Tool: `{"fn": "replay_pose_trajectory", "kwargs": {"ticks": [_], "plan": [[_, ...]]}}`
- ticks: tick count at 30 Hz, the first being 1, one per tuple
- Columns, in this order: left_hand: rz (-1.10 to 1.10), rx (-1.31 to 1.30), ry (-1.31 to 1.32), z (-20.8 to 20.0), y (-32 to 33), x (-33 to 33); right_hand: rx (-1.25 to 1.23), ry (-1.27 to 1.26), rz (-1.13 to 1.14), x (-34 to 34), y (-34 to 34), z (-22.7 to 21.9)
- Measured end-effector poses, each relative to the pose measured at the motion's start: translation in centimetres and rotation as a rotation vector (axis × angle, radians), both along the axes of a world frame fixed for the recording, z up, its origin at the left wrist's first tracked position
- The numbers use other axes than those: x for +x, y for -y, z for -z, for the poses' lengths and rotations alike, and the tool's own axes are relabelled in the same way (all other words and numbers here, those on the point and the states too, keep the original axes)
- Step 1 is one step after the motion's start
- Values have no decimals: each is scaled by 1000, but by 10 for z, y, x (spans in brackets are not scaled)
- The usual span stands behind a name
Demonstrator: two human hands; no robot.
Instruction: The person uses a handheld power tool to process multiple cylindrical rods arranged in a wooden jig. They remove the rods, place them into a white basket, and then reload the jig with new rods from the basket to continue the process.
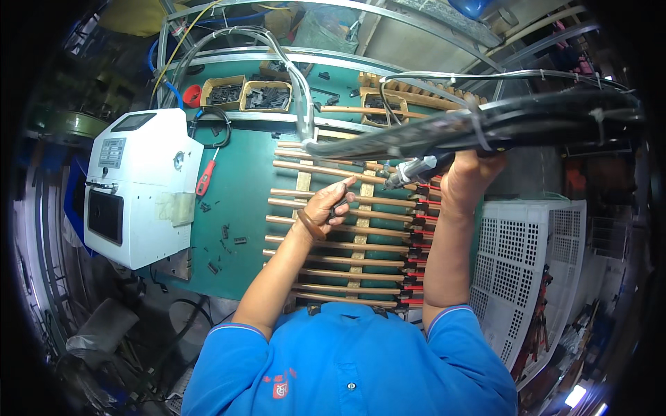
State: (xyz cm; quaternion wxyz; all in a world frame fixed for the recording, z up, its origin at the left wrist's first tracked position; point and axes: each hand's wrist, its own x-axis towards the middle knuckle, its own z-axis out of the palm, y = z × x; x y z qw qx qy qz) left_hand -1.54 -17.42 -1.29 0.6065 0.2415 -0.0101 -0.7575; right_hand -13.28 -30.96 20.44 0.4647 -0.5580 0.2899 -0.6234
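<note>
In my right hand (pixel 466 182), a hand-held power screwdriver (pixel 413 170) with a silver nose points left, its tip close to the black fitting of a rod in the upper rows. My left hand (pixel 327 209) is curled around a small black part (pixel 339 204), its index finger reaching to a copper-coloured rod (pixel 326 170). More such rods (pixel 336 250) lie side by side across notched wooden strips (pixel 359 243). Their right ends carry black fittings (pixel 409 264) and red pieces (pixel 414 287). My right forearm hides some of those ends.
Left on the green bench (pixel 243 156) stand a white machine (pixel 142 187) and a red-handled screwdriver (pixel 205 177), with loose black parts nearby. Cardboard boxes (pixel 268 96) of black parts stand behind. A thick cable bundle (pixel 409 135) crosses above the rods. White crates (pixel 510 249) stand right.
</note>
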Motion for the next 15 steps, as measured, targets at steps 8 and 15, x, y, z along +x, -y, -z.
{"fn": "replay_pose_trajectory", "kwargs": {"ticks": [8, 15], "plan": [[-39, 92, 490, 3, 7, -8, -3, 1, 10, -2, -5, 2], [-47, 14, 420, 10, 4, -3, 8, 6, 28, 2, -4, 1]]}}
